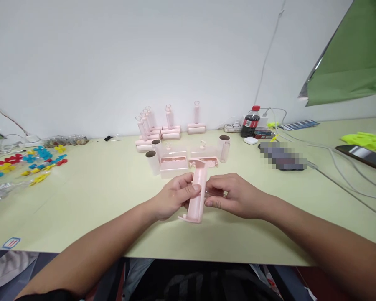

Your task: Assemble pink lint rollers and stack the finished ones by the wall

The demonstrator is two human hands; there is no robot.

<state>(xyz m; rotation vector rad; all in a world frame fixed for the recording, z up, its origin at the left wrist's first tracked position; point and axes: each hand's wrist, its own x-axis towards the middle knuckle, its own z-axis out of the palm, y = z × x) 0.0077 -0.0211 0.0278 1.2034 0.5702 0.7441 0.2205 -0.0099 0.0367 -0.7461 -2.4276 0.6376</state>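
Note:
My left hand (175, 196) is closed round a pink lint roller frame (195, 209), its thumb lying across the hollow inner side. The frame is tilted upright above the table, with a curved end piece at top and bottom. On the other side of it, my right hand (235, 195) pinches a clear pinkish handle (218, 192) against the frame's back. Fingers cover most of the handle, and I cannot tell whether it is joined to the frame. Just beyond are two open pink lint roller parts (173, 161), a clear handle tube (225, 151) and white paper rolls (152, 163).
Several pink lint rollers (144, 133) with heart-tipped handles stand near the wall. To the right are a cola bottle (250, 122), a white case (250, 141), cables and a phone (363, 158). Colourful plastic flower pieces (39, 159) lie on the left.

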